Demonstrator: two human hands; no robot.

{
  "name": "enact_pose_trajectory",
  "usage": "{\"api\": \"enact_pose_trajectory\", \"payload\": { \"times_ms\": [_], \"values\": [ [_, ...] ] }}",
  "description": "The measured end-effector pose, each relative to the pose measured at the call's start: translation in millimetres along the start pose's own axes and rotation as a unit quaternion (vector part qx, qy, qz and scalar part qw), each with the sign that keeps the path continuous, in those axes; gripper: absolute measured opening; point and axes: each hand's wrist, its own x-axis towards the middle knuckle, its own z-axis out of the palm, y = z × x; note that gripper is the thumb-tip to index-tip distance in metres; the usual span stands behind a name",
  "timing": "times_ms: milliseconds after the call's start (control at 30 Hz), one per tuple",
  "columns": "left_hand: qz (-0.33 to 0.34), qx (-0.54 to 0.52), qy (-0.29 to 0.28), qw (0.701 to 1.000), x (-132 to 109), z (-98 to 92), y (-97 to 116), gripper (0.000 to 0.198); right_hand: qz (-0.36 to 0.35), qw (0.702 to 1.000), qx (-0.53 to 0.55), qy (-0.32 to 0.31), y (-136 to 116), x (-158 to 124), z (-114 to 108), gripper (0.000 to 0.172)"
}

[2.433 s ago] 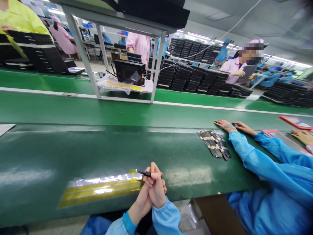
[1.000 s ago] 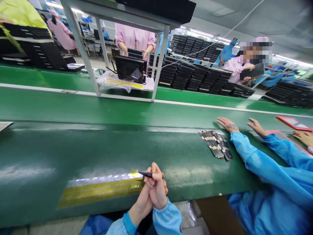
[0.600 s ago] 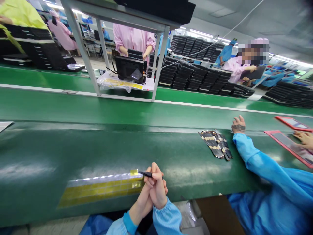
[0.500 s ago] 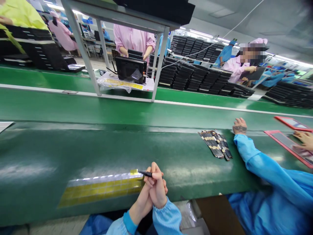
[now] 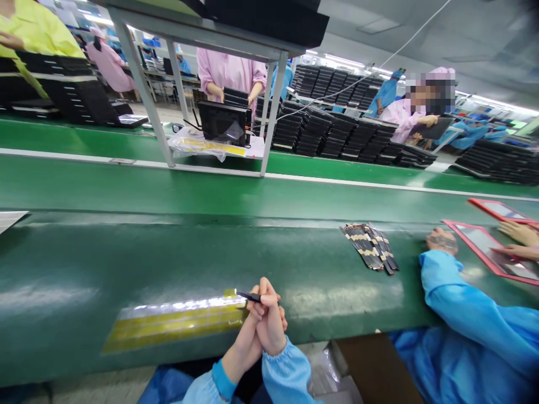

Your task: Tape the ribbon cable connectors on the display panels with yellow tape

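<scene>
My right hand (image 5: 271, 322) is closed in a pinch around dark tweezers (image 5: 249, 295), which point left. Their tip touches or hovers by a small yellow tape piece (image 5: 229, 292) at the upper right of the sheet; I cannot tell which. Pressed against the right hand, and partly covered by it, is my left hand (image 5: 248, 335), its fingers curled; whatever they hold, if anything, is hidden. A clear sheet with rows of yellow tape pieces (image 5: 177, 328) lies flat on the green work surface (image 5: 126, 252), left of both hands.
To the right lies a pile of black-and-tan flat strips (image 5: 370, 247). A co-worker's blue sleeve (image 5: 458, 286) reaches in beside red-framed panels (image 5: 484, 247). A metal rack (image 5: 273, 112) holding a black monitor (image 5: 225, 122) stands beyond, near black stacks (image 5: 337, 132).
The co-worker's hand at right has moved right, toward the red frames, and one frame has shifted slightly left. My hands and the tweezers stay almost in place.
</scene>
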Motion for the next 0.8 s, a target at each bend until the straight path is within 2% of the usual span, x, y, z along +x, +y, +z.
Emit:
{"api": "enact_pose_trajectory", "payload": {
  "times_ms": [500,800],
  "values": [
    [0.014,0.004,-0.01,1.0,0.7,-4.2,-1.3,0.049,0.0,1.0,-0.004,0.006,0.5,-1.2,-1.1,0.016],
    [0.005,0.023,0.002,1.0,-0.3,6.7,3.6,0.058,-0.001,1.0,-0.012,0.002,-2.4,-1.4,1.9,0.018]
  ]
}}
